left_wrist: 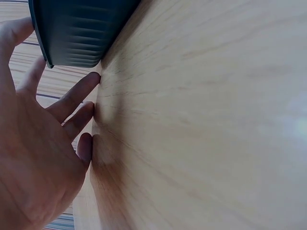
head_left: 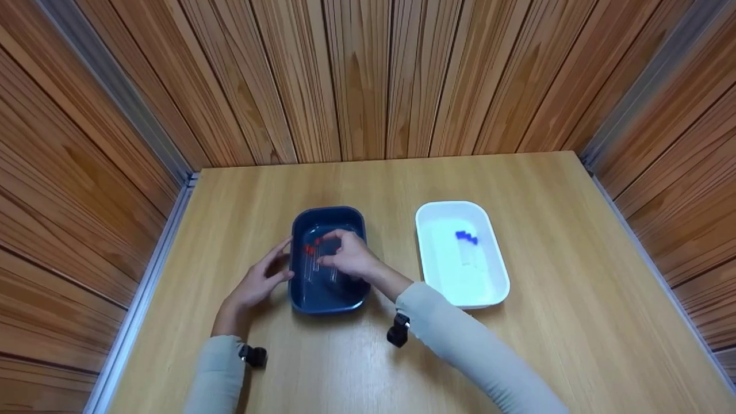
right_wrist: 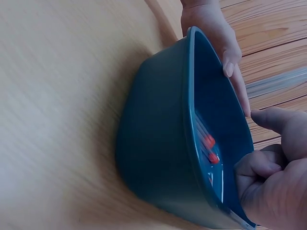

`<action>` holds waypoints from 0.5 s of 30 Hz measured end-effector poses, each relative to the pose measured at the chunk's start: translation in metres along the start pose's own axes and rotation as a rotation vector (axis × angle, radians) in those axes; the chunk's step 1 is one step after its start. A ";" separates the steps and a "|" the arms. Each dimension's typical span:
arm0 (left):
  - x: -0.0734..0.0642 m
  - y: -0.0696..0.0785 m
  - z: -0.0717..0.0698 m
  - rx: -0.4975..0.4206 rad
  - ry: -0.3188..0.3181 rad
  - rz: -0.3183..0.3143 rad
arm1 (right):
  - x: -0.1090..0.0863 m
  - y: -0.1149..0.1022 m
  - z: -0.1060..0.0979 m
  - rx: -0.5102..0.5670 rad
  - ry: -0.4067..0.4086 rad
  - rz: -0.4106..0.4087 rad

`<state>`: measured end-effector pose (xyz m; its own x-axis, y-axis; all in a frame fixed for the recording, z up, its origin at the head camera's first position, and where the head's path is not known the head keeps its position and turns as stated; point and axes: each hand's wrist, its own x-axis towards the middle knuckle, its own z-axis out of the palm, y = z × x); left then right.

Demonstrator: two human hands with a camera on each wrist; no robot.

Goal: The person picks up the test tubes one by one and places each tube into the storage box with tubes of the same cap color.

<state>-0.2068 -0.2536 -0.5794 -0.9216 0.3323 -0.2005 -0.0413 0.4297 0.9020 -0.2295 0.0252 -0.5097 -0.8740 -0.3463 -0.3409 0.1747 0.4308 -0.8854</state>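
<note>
A dark blue plastic tub stands on the table with several small red pieces on its ribbed floor. At its left side my left hand rests thumb and index fingertips on the rim; the other fingers extend loosely beside the wall in the left wrist view. Over the inside of the tub is my right hand, thumb and index finger spread apart near the red pieces. Nothing shows between them. In the right wrist view its other fingers are bent, and red pieces lie beyond the near rim.
To the right a white tub holds several small blue pieces in a stepped row. Wooden panel walls enclose the table at the back and sides. Each wrist carries a small black camera.
</note>
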 end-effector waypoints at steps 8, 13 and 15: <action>-0.004 0.001 0.000 0.020 0.020 0.015 | -0.016 0.006 -0.008 -0.068 -0.024 -0.036; -0.005 0.000 0.002 0.017 0.032 0.025 | -0.024 0.014 -0.014 -0.045 -0.052 -0.092; -0.006 0.000 0.002 0.015 0.033 0.028 | -0.027 0.017 -0.017 -0.050 -0.058 -0.106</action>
<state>-0.2007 -0.2539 -0.5792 -0.9344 0.3168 -0.1630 -0.0102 0.4335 0.9011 -0.2109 0.0563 -0.5106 -0.8583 -0.4394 -0.2649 0.0581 0.4298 -0.9011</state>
